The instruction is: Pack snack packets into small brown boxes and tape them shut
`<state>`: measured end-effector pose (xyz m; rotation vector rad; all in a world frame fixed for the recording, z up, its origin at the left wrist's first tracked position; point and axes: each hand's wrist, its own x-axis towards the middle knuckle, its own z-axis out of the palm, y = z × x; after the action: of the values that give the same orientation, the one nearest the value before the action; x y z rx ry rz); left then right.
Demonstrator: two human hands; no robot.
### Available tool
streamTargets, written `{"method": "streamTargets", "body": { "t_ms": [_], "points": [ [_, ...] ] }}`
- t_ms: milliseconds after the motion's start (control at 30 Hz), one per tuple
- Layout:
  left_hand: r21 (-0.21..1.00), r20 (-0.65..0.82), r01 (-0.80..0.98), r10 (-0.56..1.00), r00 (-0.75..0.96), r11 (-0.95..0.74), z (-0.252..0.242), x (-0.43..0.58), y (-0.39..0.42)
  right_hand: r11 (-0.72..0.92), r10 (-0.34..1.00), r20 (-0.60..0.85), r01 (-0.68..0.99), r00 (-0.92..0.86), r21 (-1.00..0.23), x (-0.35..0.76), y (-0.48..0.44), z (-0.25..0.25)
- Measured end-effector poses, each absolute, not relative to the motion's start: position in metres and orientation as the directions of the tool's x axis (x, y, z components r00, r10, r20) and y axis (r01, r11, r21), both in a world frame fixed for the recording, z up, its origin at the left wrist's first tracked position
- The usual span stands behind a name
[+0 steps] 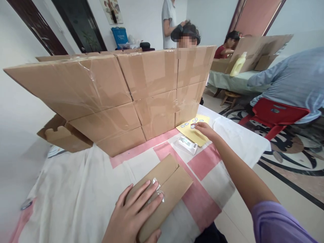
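My left hand [134,212] lies flat, fingers spread, on a small closed cardboard box [167,182] near the table's front edge. A strip of clear tape [157,189] runs over the box's flap seam by my fingertips. My right hand [204,130] reaches far forward and pinches a small white sticker on a yellow sheet [194,131] that carries several such stickers. A white tape dispenser [186,144] sits just in front of that sheet, between the two hands.
A tall wall of taped cardboard panels [121,91] stands across the table on a white and pink cloth [76,182]. A person in blue sits on a red chair [274,114] to the right. Other people work at a table [227,79] behind; the table edge drops off at right.
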<state>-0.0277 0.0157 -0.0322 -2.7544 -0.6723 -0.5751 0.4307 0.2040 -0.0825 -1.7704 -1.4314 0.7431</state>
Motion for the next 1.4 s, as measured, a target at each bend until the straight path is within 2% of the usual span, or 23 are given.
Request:
{"method": "streamTargets", "body": {
  "t_ms": [100,267,500,633,833,1100,1233,1400],
  "points": [
    [-0.119,0.396,0.513,0.434,0.810,-0.850,-0.027,-0.025,0.013,0.026,0.991,0.109,0.673,0.081,-0.739,0.427,0.207,-0.092],
    [-0.041,0.371,0.588,0.534,0.759,-0.808,-0.026,-0.018,0.005,0.158,0.987,0.115,0.803,-0.112,-0.574,0.420,0.222,-0.110],
    [-0.056,0.418,0.586,0.514,0.749,-0.808,-0.035,-0.018,0.007,0.177,0.980,0.149,0.924,-0.133,-0.340,0.419,0.230,-0.127],
    [-0.055,0.432,0.582,0.506,0.747,-0.812,-0.036,-0.018,0.008,0.143,0.981,0.163,0.957,-0.104,-0.252,0.416,0.233,-0.129],
    [-0.029,0.376,0.607,0.554,0.743,-0.794,-0.034,-0.018,0.005,0.159,0.975,0.186,0.965,-0.120,-0.210,0.409,0.235,-0.130],
    [-0.065,0.404,0.586,0.515,0.756,-0.808,-0.044,-0.022,0.011,0.267,0.953,0.203,0.937,-0.223,-0.224,0.406,0.245,-0.127],
    [-0.129,0.404,0.549,0.462,0.789,-0.825,-0.047,-0.027,0.015,0.225,0.963,0.195,0.955,-0.187,-0.195,0.402,0.250,-0.127],
    [-0.144,0.396,0.547,0.459,0.796,-0.825,-0.044,-0.027,0.015,0.133,0.979,0.172,0.982,-0.109,-0.132,0.396,0.250,-0.124]
  ]
}}
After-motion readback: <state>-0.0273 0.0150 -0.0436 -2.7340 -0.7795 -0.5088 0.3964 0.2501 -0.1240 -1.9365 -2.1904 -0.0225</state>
